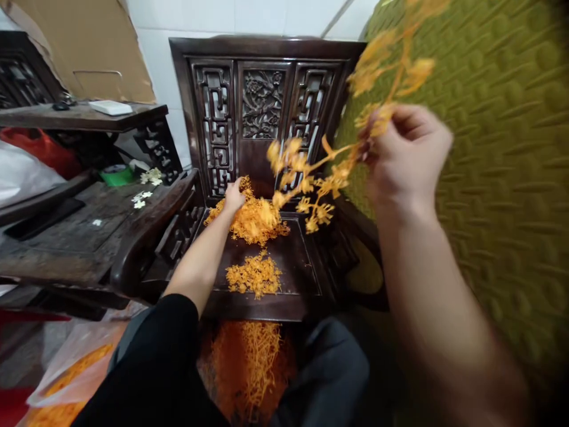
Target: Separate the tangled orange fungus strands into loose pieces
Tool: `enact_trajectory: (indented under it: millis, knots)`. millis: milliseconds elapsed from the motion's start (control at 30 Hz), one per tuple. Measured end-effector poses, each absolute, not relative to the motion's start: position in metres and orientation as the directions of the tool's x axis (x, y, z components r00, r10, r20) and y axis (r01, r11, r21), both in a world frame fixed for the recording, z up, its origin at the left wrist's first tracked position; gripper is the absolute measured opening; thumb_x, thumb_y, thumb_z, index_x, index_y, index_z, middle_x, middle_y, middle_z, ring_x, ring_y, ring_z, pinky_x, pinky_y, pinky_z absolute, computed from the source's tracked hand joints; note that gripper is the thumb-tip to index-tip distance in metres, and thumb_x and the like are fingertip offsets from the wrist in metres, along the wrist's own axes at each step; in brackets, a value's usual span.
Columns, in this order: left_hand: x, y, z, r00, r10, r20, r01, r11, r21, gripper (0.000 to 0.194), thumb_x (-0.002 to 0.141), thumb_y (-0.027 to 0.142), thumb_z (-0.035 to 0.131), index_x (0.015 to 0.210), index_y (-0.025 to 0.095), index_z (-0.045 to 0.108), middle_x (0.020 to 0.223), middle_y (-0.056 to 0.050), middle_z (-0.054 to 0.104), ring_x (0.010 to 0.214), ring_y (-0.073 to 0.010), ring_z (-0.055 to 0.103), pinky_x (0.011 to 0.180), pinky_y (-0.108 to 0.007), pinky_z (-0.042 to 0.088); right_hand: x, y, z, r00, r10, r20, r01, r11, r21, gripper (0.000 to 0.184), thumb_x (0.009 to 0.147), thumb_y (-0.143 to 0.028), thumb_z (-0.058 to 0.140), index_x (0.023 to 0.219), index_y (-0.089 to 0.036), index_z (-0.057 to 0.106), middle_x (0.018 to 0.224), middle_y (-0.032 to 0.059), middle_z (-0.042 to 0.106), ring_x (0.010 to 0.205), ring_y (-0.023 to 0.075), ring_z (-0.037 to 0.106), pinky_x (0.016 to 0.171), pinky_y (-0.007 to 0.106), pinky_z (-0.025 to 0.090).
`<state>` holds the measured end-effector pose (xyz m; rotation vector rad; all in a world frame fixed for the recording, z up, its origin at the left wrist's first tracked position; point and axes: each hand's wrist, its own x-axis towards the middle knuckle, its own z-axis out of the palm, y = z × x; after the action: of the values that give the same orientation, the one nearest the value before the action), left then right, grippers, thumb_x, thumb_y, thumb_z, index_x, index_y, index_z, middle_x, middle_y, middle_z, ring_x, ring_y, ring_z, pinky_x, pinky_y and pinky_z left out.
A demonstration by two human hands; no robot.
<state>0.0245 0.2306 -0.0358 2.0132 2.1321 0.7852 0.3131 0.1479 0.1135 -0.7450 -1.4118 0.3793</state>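
My right hand (406, 151) is raised at the right, fingers closed round an orange plastic flower spray (326, 184). Its branching stems stick out above and below the fist, slightly blurred by motion. My left hand (234, 197) reaches to the back of a carved dark wooden chair (297, 279), its fingers closed on a small orange flower sprig (245, 187) at the edge of a heap of orange flower pieces (253, 222). On the seat in front of that heap lies a smaller cluster of orange flower pieces (254, 274).
Below the seat hang or lie more orange stems (260, 362). A clear plastic bag (75, 365) with orange pieces is at lower left. A second wooden seat (66, 237) holds green tape (116, 175) and pale flowers (151, 177). A textured yellow-green surface (502, 178) rises at right.
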Motion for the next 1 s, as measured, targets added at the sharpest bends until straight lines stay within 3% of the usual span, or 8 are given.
enact_trajectory:
  millis: [133, 233, 300, 400, 500, 700, 833, 1000]
  knots:
    - [0.029, 0.245, -0.001, -0.046, 0.934, 0.354, 0.847, -0.152, 0.51, 0.054, 0.092, 0.013, 0.05, 0.145, 0.011, 0.055, 0.148, -0.012, 0.061, 0.135, -0.0191, 0.058, 0.119, -0.032, 0.042, 0.3, 0.122, 0.073, 0.155, 0.793, 0.589, -0.003, 0.597, -0.803, 0.019, 0.078, -0.037, 0.081, 0.08, -0.022, 0.071, 0.069, -0.0013, 0.062, 0.055, 0.0093, 0.05, 0.053, 0.026, 0.04]
    - [0.038, 0.209, 0.027, 0.0, 0.914, 0.406, 0.619, -0.318, 0.718, 0.045, 0.107, 0.032, 0.034, 0.144, 0.016, 0.053, 0.135, -0.012, 0.068, 0.117, -0.0191, 0.069, 0.1, -0.033, 0.057, 0.291, 0.104, 0.041, 0.002, 0.899, 0.438, 0.048, 0.438, -0.898, 0.025, 0.077, -0.047, 0.082, 0.081, -0.024, 0.073, 0.075, 0.0005, 0.068, 0.063, 0.0137, 0.058, 0.06, 0.03, 0.048]
    - [0.048, 0.161, 0.041, 0.075, 0.907, 0.415, 0.498, -0.395, 0.772, 0.05, 0.109, 0.048, 0.027, 0.148, 0.025, 0.047, 0.131, -0.009, 0.067, 0.116, -0.0216, 0.071, 0.09, -0.035, 0.061, 0.286, 0.09, 0.027, -0.1, 0.929, 0.357, 0.098, 0.367, -0.925, 0.029, 0.077, -0.054, 0.081, 0.083, -0.026, 0.075, 0.081, 0.0017, 0.071, 0.071, 0.017, 0.063, 0.066, 0.033, 0.052]
    - [0.063, 0.082, 0.053, 0.138, 0.907, 0.397, 0.549, -0.404, 0.731, 0.06, 0.104, 0.059, 0.041, 0.157, 0.031, 0.034, 0.137, -0.01, 0.06, 0.126, -0.0291, 0.065, 0.091, -0.042, 0.06, 0.281, 0.067, 0.014, -0.226, 0.932, 0.283, 0.15, 0.32, -0.936, 0.036, 0.076, -0.062, 0.08, 0.083, -0.027, 0.074, 0.084, 0.0024, 0.073, 0.076, 0.0202, 0.065, 0.069, 0.035, 0.054]
    - [0.069, 0.029, 0.052, 0.202, 0.905, 0.374, 0.558, -0.42, 0.715, 0.075, 0.094, 0.059, 0.063, 0.157, 0.034, 0.031, 0.136, -0.01, 0.06, 0.117, -0.0305, 0.069, 0.09, -0.043, 0.062, 0.276, 0.047, 0.007, -0.277, 0.93, 0.242, 0.142, 0.289, -0.947, 0.038, 0.076, -0.065, 0.078, 0.081, -0.028, 0.072, 0.082, 0.0018, 0.072, 0.072, 0.0195, 0.064, 0.064, 0.034, 0.052]
    - [0.058, 0.009, 0.036, 0.285, 0.914, 0.29, 0.512, -0.401, 0.76, 0.047, 0.097, 0.045, 0.062, 0.139, 0.029, 0.047, 0.129, -0.007, 0.064, 0.102, -0.0215, 0.071, 0.086, -0.035, 0.061, 0.273, 0.018, -0.005, -0.243, 0.946, 0.217, 0.109, 0.248, -0.963, 0.029, 0.084, -0.056, 0.074, 0.096, -0.03, 0.07, 0.07, -0.0023, 0.064, 0.056, 0.0161, 0.054, 0.051, 0.03, 0.041]
    - [0.06, 0.009, 0.025, 0.341, 0.926, 0.161, 0.444, -0.31, 0.841, 0.031, 0.1, 0.045, 0.055, 0.124, 0.024, 0.053, 0.086, -0.001, 0.062, 0.073, -0.0137, 0.062, 0.068, -0.027, 0.054, 0.28, 0.002, -0.011, -0.187, 0.938, 0.291, 0.293, 0.336, -0.895, 0.026, 0.092, -0.048, 0.063, 0.084, -0.026, 0.075, 0.075, 0.0006, 0.07, 0.065, 0.0184, 0.06, 0.06, 0.031, 0.043]
    - [0.066, 0.017, 0.005, 0.393, 0.9, -0.186, 0.08, 0.169, 0.982, 0.033, 0.096, 0.05, 0.062, 0.096, 0.023, 0.043, 0.065, 0.009, 0.039, 0.047, -0.0044, 0.031, 0.044, -0.016, 0.022, 0.289, -0.007, -0.019, -0.116, 0.968, 0.224, 0.446, 0.253, -0.859, 0.027, 0.092, -0.037, 0.063, 0.079, -0.017, 0.076, 0.071, 0.0037, 0.07, 0.062, 0.0168, 0.057, 0.057, 0.029, 0.036]
